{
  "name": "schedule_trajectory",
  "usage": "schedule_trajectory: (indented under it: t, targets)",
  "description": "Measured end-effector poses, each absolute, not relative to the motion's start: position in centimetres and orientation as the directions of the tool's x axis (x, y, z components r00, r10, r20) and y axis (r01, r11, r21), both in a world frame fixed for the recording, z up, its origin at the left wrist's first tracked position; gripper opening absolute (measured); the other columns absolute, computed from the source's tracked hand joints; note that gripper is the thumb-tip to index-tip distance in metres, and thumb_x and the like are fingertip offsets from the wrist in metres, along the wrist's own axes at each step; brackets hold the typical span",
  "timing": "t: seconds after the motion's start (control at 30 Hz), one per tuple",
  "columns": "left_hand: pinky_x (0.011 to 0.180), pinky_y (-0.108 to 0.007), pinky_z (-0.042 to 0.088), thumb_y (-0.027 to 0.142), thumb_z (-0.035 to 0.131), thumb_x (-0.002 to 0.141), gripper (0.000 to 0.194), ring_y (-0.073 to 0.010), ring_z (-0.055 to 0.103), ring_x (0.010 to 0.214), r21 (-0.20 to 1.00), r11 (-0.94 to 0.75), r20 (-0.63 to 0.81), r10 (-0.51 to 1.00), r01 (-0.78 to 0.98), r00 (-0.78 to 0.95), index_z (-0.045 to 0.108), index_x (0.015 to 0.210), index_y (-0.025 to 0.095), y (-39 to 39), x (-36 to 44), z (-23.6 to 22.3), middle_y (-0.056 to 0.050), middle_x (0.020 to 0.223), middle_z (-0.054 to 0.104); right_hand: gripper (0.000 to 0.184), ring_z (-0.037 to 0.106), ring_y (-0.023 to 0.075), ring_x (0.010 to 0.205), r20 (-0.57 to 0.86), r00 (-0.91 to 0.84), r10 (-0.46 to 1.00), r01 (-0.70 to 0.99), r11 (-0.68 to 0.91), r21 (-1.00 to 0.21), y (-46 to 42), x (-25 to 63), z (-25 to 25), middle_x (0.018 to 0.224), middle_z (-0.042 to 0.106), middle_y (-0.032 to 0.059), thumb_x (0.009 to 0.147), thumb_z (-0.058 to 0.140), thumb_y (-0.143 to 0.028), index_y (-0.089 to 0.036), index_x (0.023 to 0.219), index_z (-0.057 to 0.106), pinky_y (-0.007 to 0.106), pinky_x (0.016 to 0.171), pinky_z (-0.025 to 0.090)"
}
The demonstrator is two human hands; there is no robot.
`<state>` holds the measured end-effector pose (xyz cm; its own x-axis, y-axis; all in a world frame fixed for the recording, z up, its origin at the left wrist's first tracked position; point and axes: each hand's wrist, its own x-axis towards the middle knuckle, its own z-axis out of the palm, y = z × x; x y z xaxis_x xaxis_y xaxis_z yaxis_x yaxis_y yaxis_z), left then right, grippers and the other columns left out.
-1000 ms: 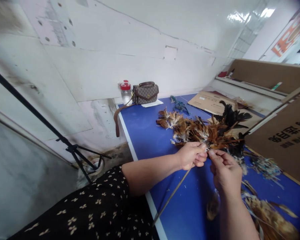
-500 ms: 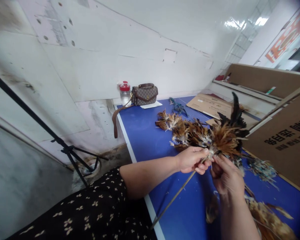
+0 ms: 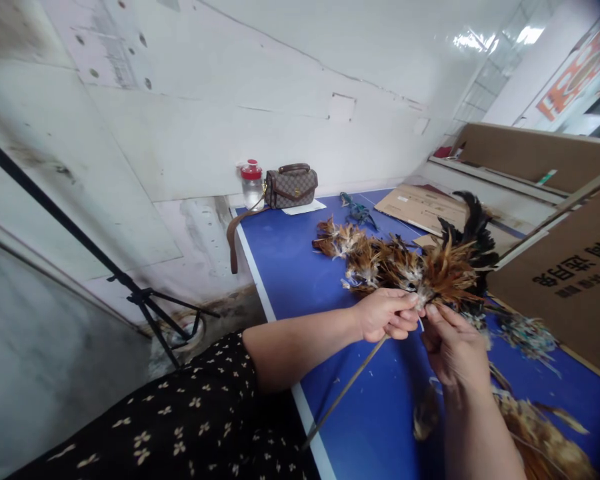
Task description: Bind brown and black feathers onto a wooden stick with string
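A thin wooden stick (image 3: pixel 347 387) slants up from the table's front edge, its upper end bound with brown and black feathers (image 3: pixel 447 270) like a feather duster. Wrapped round the stick just below the feathers is my left hand (image 3: pixel 387 315), closed, with the thumb pressing the pale quill ends. My right hand (image 3: pixel 453 343) is pinched at the feathers' base on the other side, fingertips almost touching the left. A short white strand shows between the hands. Behind them, bunches of brown feathers (image 3: pixel 365 257) lie in a row on the blue table (image 3: pixel 280 250).
At the table's far left stand a red-lidded bottle (image 3: pixel 251 183) and a brown handbag (image 3: pixel 293 187). Cardboard (image 3: pixel 570 260) borders the right side. Blue-green feathers (image 3: pixel 527 337) and tan feathers (image 3: pixel 545 437) lie at right. A black tripod (image 3: pixel 135 293) stands on the floor at left.
The black feathers at the tip have tilted and bend more to the right as the feathered end turned slightly. Both hands keep nearly the same place and grip.
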<state>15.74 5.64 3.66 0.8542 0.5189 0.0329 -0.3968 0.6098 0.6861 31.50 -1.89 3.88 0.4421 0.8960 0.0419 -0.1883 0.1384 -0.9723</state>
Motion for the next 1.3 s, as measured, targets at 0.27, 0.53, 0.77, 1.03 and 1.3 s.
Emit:
schedule_trajectory:
  t: [0.27,0.53,0.77,1.03,1.3]
  targets:
    - [0.045,-0.016,0.012,0.052,0.09,0.097,0.046,-0.0052,0.015,0.054,0.656,0.697,-0.001,0.384,-0.289,0.923,0.063,0.088,0.017,5.6,15.2,4.1,0.009,0.073,0.029,0.055,0.024,0.0065,0.048,0.08,0.321,0.944,-0.148,0.133,-0.98,-2.3,32.1,3.8,0.055,0.031,-0.0104,0.073,0.109,-0.06,-0.02,0.071,0.071,0.023,0.043,0.024]
    - [0.043,-0.017,0.011,0.044,0.081,0.105,0.036,-0.0061,0.014,0.053,0.618,0.742,0.003,0.329,-0.26,0.944,0.066,0.089,0.015,5.8,15.3,3.7,0.008,0.072,0.029,0.052,0.024,0.0061,0.049,0.101,0.353,0.93,-0.157,0.166,-0.973,-2.4,31.7,3.6,0.056,0.031,-0.0103,0.073,0.11,-0.057,-0.019,0.073,0.074,0.023,0.044,0.023]
    - [0.041,-0.015,0.018,0.047,0.083,0.103,0.038,-0.0044,0.028,0.049,0.666,0.695,-0.035,0.393,-0.271,0.919,0.064,0.09,0.016,5.7,15.6,3.8,0.005,0.072,0.045,0.057,0.025,0.0055,0.05,0.073,0.385,0.92,-0.211,0.165,-0.963,-2.4,31.5,3.6,0.059,0.031,-0.0107,0.069,0.113,-0.053,-0.02,0.068,0.067,0.021,0.044,0.026]
    - [0.044,-0.024,0.047,0.062,0.106,0.073,0.073,-0.01,0.053,0.044,0.878,0.28,0.073,0.723,-0.388,0.687,0.057,0.111,0.023,4.8,16.0,3.8,0.007,0.07,0.068,0.056,0.024,0.0055,0.048,0.048,0.407,0.912,-0.239,0.157,-0.958,-2.2,31.4,3.6,0.058,0.033,-0.0121,0.064,0.114,-0.048,-0.022,0.075,0.066,0.021,0.041,0.024]
    - [0.043,-0.021,0.038,0.049,0.082,0.102,0.034,-0.0087,0.055,0.042,0.978,-0.008,0.123,0.825,-0.207,0.552,0.063,0.106,0.021,4.7,16.4,2.2,0.007,0.072,0.063,0.057,0.025,0.0052,0.047,0.008,0.457,0.889,-0.172,0.097,-0.98,-1.7,30.6,3.0,0.056,0.033,-0.0126,0.06,0.114,-0.052,-0.02,0.076,0.07,0.022,0.041,0.021]
